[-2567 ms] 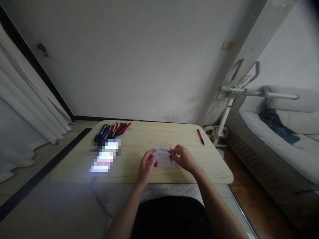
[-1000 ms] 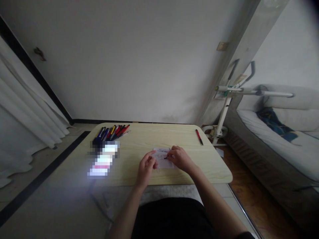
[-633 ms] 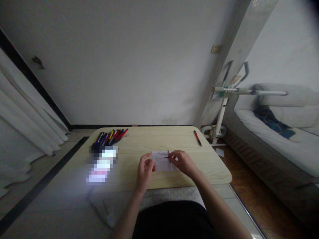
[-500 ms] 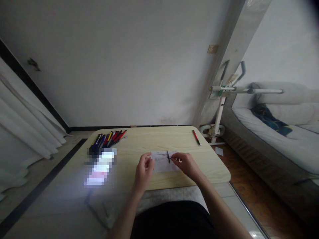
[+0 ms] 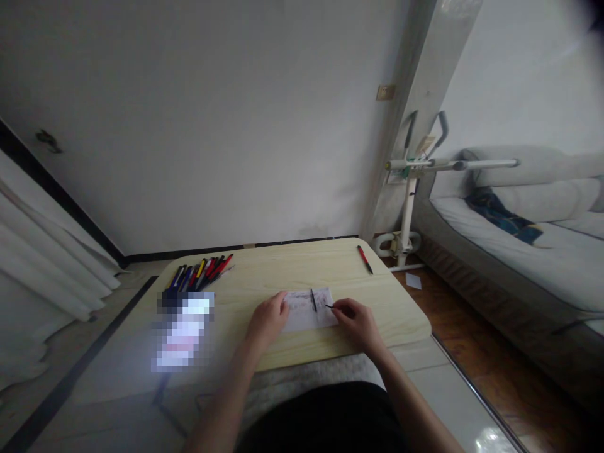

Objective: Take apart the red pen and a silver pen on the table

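Observation:
A small white sheet of paper with dark scribbles lies on the pale wooden table. My left hand is closed at its left edge, with thumb and fingers on the paper. A slim black rod, perhaps a pen part, rests across the upper part of the sheet. Over the right edge of the paper, my right hand pinches a thin dark stick, whose tip points left toward the rod. Most of the stick is hidden by the fingers, and its kind is unclear.
A pile of pens and markers sits at the table's back left. Beside it, a bright pixelated screen is blurred out. A red and black pen lies at the back right of the table. Exercise equipment and a bed stand beyond.
My right hand has drawn the thin stick rightward and slightly down, away from the black rod, which stays on the paper. My left hand has shifted a little left. The view has turned slightly.

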Tool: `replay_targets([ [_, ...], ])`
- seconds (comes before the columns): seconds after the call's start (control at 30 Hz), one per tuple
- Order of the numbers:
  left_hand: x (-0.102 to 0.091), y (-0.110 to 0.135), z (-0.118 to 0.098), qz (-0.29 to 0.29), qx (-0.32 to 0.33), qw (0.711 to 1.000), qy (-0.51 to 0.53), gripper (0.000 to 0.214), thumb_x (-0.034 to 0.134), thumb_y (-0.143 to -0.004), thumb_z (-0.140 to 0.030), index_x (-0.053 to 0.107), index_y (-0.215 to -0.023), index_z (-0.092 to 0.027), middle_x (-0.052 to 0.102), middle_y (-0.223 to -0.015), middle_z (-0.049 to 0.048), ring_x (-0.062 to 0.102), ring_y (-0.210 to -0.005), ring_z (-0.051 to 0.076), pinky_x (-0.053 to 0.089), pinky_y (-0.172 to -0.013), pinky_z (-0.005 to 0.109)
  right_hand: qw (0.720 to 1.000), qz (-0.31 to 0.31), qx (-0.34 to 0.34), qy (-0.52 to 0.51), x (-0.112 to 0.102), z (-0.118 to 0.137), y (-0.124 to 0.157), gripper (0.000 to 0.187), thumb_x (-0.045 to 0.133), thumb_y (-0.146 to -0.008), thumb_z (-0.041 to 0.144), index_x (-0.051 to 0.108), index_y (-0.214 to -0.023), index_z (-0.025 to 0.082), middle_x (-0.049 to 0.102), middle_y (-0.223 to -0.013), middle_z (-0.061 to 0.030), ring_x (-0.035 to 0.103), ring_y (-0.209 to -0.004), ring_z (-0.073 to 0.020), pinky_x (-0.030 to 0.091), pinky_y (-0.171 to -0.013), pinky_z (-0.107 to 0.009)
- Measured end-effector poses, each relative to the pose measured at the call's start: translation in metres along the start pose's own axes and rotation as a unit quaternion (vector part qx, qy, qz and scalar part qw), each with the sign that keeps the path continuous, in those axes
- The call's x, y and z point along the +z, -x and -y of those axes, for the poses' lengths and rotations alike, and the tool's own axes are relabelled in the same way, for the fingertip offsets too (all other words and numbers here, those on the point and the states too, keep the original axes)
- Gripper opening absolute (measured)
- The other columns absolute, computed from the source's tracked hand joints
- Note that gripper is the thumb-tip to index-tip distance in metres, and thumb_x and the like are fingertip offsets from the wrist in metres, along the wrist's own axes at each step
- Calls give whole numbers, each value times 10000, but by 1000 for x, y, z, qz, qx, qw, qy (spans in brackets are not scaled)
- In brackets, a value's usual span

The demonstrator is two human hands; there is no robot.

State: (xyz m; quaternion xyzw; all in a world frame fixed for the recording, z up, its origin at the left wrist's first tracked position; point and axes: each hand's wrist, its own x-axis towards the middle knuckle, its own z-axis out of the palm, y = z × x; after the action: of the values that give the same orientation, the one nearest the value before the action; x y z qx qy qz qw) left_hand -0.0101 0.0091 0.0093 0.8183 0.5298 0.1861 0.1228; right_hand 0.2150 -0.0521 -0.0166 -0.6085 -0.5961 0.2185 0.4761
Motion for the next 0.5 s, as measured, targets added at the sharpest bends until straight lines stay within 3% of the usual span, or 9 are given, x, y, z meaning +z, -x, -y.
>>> replay_targets([
  [0.2,-6,-1,1,-2,-8,998,-57,351,397,-845,-348,529,-1141,-214,664,-951,72,600,-835,186,404,-736,262,1000,5,8,-3,0,-1,1,149,565,-725,270,658,-791,173,655,-676,-33,585,-605,-156,440,-564,-245],
  [0.37,-17,-5,-3,3,56,998,-35,294,415,-842,-304,583,-1066,-213,628,-1035,57,570,-898,164,386,-799,242,1000,7,10,2,0,0,2,148,558,-725,269,658,-778,174,644,-648,-24,575,-590,-149,425,-545,-236],
  [0.5,-17,-10,-8,22,67,996,-51,265,432,-834,-320,626,-984,-217,630,-961,52,565,-881,169,391,-791,255,1000,5,2,3,0,0,2,150,549,-726,261,656,-776,169,631,-629,-19,559,-568,-141,411,-527,-229],
])
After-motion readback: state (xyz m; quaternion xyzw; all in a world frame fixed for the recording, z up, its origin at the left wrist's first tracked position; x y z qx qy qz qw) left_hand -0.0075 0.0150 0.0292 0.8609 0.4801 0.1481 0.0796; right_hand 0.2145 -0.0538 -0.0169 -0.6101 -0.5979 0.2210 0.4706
